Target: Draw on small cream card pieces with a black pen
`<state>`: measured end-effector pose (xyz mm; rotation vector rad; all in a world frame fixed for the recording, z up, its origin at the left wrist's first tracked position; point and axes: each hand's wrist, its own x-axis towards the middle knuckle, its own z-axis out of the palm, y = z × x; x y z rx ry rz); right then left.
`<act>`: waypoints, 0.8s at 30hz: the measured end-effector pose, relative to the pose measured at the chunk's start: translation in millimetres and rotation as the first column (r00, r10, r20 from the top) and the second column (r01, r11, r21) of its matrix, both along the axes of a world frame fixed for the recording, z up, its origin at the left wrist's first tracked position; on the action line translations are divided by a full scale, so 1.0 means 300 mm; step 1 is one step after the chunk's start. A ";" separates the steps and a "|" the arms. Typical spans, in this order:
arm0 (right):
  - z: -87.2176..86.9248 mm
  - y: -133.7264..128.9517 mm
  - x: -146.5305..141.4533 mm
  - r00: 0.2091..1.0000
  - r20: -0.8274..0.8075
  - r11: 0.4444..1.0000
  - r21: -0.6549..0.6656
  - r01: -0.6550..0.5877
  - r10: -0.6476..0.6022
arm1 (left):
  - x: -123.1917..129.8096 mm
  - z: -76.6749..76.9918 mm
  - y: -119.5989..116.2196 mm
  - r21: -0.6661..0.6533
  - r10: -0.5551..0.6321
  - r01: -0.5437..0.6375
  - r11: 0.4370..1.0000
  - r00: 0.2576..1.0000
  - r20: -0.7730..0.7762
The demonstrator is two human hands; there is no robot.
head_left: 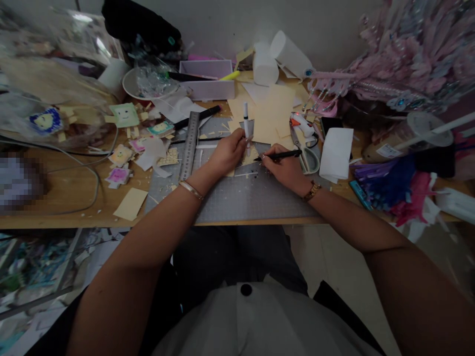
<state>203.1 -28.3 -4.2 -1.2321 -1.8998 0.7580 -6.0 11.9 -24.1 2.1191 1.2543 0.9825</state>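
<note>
My left hand (229, 151) grips a white marker (245, 118) that points up and away, and it also rests on a small cream paper piece (251, 158) lying on the grey cutting mat (237, 198). My right hand (284, 165) holds a black pen (284, 155) with its tip touching that paper piece. A metal ruler (189, 144) lies on the mat just left of my left hand. Scissors (306, 154) sit right of the pen.
Cream paper sheets (272, 116) lie behind the hands. Small decorated paper squares (124, 114) are scattered at the left on the wooden table (67, 188). A white folded paper (336, 148), a glue gun (302, 124), a lilac box (208, 79) and pink feathery decorations (408, 64) crowd the back and right.
</note>
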 end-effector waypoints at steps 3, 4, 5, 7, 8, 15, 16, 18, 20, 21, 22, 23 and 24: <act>0.000 0.000 0.001 1.000 -0.005 1.000 -0.010 0.011 -0.011 | 0.002 0.003 -0.002 -0.004 0.010 -0.010 1.000 1.000 -0.002; 0.001 0.000 0.002 1.000 -0.005 1.000 -0.014 0.011 -0.011 | 0.003 0.004 -0.002 -0.004 0.015 -0.015 1.000 1.000 -0.004; 0.002 -0.001 0.002 1.000 -0.005 1.000 -0.015 0.009 -0.009 | 0.004 0.004 -0.002 -0.006 0.018 -0.018 1.000 1.000 -0.007; 0.005 -0.003 0.001 1.000 -0.008 1.000 -0.013 0.004 -0.004 | 0.005 0.004 -0.001 -0.009 0.021 -0.021 1.000 1.000 -0.011; 0.006 -0.004 0.001 1.000 -0.009 1.000 -0.011 0.003 -0.004 | 0.006 0.002 0.000 -0.011 0.022 -0.022 1.000 1.000 -0.011; 0.008 -0.003 -0.004 1.000 0.001 1.000 0.001 0.031 -0.031 | 0.001 -0.008 0.004 -0.028 0.018 -0.019 0.999 1.000 -0.017; 0.008 -0.002 -0.003 0.999 0.001 0.999 0.004 0.034 -0.034 | 0.001 -0.008 0.004 -0.027 0.016 -0.016 0.999 1.000 -0.014; 0.007 -0.002 0.000 0.999 -0.003 0.999 0.007 0.040 -0.040 | 0.000 -0.010 0.005 -0.025 0.011 -0.011 1.000 1.000 -0.007; 0.002 -0.003 0.004 0.999 -0.016 0.999 -0.001 0.048 -0.048 | 0.000 -0.012 0.005 -0.020 0.009 -0.009 1.000 1.000 0.001; -0.001 -0.004 0.006 0.998 -0.033 0.998 -0.010 0.054 -0.054 | 0.001 -0.013 0.006 -0.018 0.007 -0.007 1.000 1.000 0.008; -0.005 -0.005 0.008 0.996 -0.057 0.998 -0.020 0.064 -0.065 | 0.001 -0.015 0.006 -0.019 0.006 -0.005 1.000 1.000 0.015; -0.009 -0.006 0.010 0.993 -0.088 0.997 -0.025 0.079 -0.081 | 0.001 -0.016 0.007 -0.021 0.006 -0.005 1.000 1.000 0.024; -0.012 -0.006 0.011 0.987 -0.124 0.995 -0.024 0.098 -0.100 | 0.001 -0.017 0.008 -0.024 0.010 -0.010 1.000 0.999 0.033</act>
